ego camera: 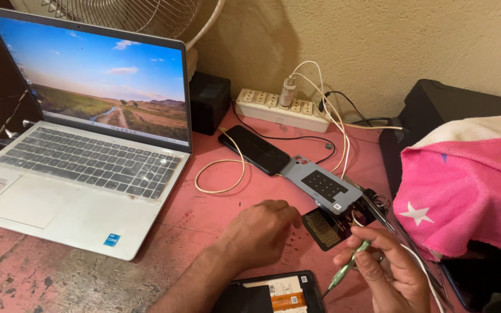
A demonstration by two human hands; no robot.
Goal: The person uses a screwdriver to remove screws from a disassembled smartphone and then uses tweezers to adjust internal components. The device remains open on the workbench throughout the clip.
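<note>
1. Centrally, in the head view, the left hand [260, 232] rests knuckles-up on the worn pink table [204, 214], fingers curled downward with their tips at the surface beside a dark card [327, 228]; whether anything is pinched beneath them cannot be told.
2. The right hand [387, 272] is closed around a slim green-handled screwdriver [348, 266], held at a slant with its dark tip pointing down towards the opened phone [279, 293] at the lower edge of the view.
3. That opened phone lies face-down just below the left hand, its back removed, showing a white label and an orange strip.
4. A grey phone back cover [323, 184] lies tilted above the dark card, overlapping its upper edge.
5. A black smartphone [254, 149] lies screen-up just beyond the cover, touching its upper corner, with a looped white cable [222, 174] beside it.
6. A white power strip [279, 108] sits against the wall, a white charger [288, 91] plugged into it.
7. An open silver laptop [88, 156] occupies the left of the table, its screen showing a landscape wallpaper.
8. A pink towel with stars [465, 185] drapes over a black box at the right.
9. A small black speaker-like box [209, 101] stands between the laptop and the power strip.
</note>
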